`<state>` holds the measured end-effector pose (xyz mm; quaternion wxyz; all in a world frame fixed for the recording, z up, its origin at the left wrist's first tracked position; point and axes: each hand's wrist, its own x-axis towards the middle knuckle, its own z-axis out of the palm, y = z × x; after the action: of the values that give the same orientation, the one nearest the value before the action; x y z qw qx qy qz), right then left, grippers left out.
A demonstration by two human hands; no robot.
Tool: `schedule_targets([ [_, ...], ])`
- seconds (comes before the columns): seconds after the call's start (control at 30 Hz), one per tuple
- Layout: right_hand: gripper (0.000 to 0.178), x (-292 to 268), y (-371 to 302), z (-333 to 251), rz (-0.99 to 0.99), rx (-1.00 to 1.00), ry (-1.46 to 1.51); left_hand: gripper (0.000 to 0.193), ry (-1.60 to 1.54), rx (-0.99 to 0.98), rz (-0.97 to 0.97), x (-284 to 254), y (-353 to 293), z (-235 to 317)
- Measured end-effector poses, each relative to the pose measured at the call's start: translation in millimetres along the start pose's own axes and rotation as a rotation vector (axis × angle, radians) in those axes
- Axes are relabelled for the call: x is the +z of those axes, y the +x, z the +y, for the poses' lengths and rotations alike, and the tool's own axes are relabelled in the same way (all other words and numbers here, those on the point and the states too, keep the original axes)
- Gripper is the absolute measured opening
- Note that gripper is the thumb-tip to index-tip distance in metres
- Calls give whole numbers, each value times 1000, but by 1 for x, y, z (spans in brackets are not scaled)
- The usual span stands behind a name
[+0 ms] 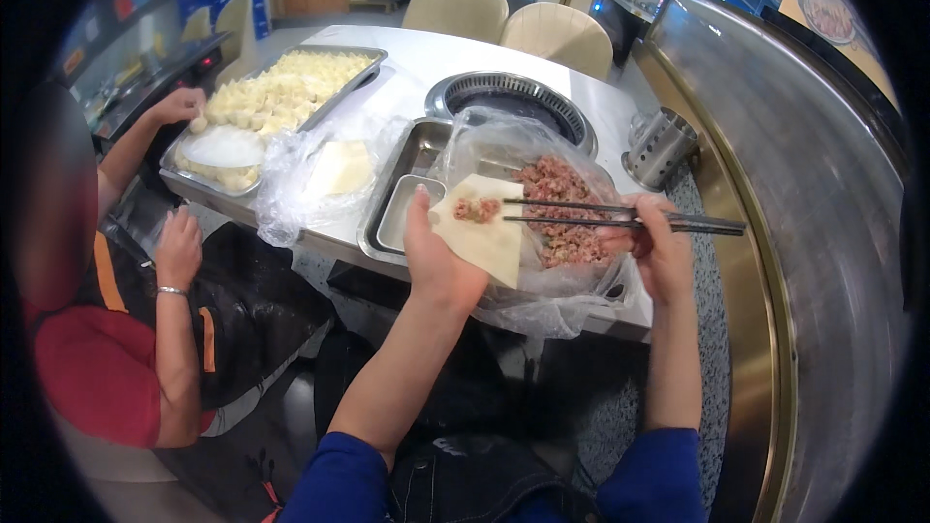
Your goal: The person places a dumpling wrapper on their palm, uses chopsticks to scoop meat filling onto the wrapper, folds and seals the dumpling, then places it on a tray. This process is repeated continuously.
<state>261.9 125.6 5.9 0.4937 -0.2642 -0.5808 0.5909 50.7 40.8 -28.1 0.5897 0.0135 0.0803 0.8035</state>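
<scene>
My left hand (441,266) holds a pale square wonton wrapper (494,252) spread over its fingers, thumb up at the left edge. A small dab of minced meat (475,210) lies on the wrapper. With my right hand (664,252) I grip a pair of dark chopsticks (693,221), their tips over the wrapper's right side beside the dab. Just behind them, a clear plastic bag (484,145) lies opened around a mound of pink minced filling (557,184). To the left, a stack of wrappers (344,167) sits in another clear bag (286,179).
A steel tray (371,232) with a smaller dish (395,223) stands by my left hand. Folded wontons (291,82) fill a large tray (320,116), where a co-worker's hand (179,107) reaches. A round inset grill (441,97) and perforated steel cup (664,150) lie beyond; a metal-edged partition (775,136) borders the right.
</scene>
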Motion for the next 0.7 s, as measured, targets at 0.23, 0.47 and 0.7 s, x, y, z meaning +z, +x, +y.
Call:
schedule_targets([
  [0.23, 24, -14, 17, -7, 87, -43, -291, 52, 39, 104, 16, 5, -8, 14],
  [0.47, 27, 7, 34, 20, 56, -44, -536, 56, 80, 105, -5, 6, -16, 19],
  [0.7, 28, -2, 29, 30, 190, -202, -457, 55, 68, 74, -40, 1, -17, 19],
])
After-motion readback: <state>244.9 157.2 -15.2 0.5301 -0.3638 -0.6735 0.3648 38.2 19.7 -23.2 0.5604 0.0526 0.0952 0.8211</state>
